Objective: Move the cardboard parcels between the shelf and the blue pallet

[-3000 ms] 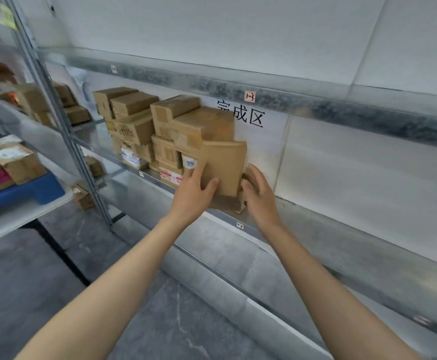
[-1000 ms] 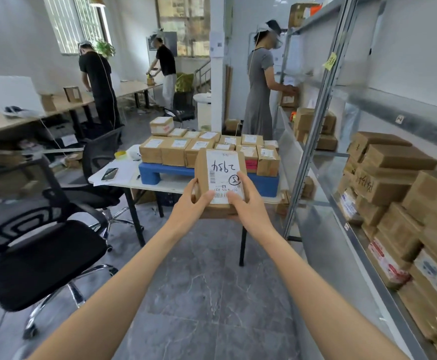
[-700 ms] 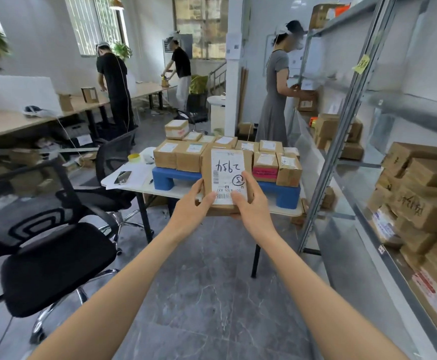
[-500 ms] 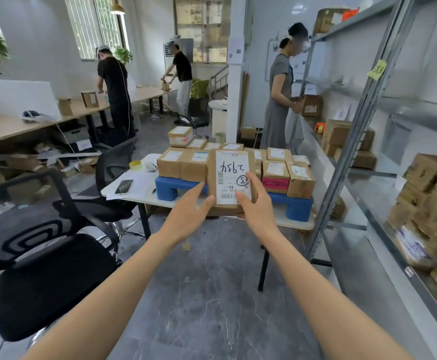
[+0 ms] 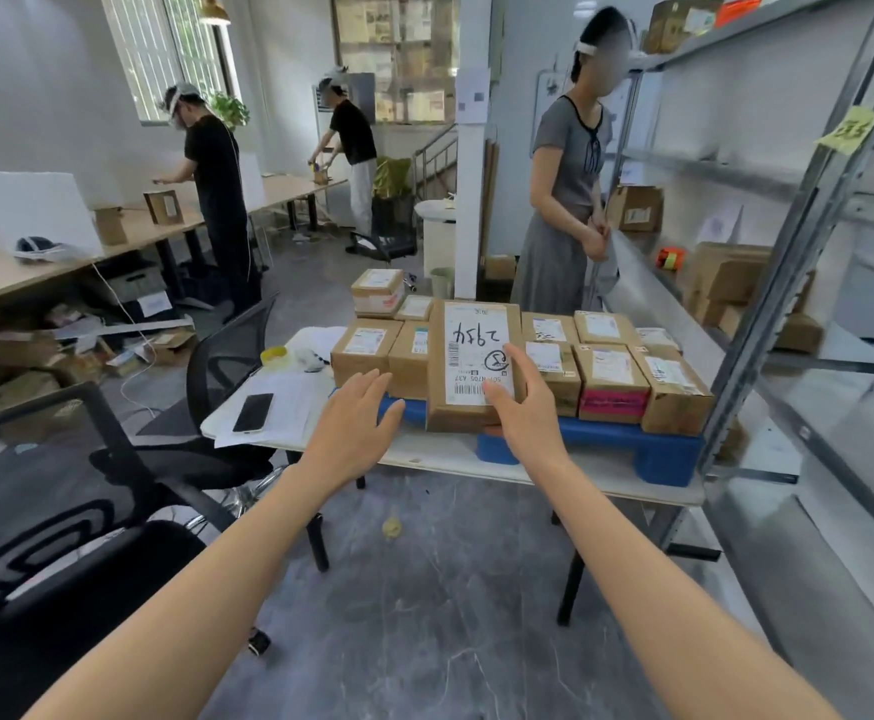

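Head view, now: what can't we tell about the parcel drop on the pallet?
- Head view, labelled parcel: lower right edge hidden by the right hand.
- Blue pallet top: covered by parcels.
- Neighbouring parcels: labels too small to read.
- Shelf contents: blurred, cut by right edge.

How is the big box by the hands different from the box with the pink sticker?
The big box is larger than the pink-sticker box. The big box's white label has big handwriting; the pink-sticker box's white label is small. The right hand touches the big box; no hand touches the pink-sticker box. Both are brown cardboard.
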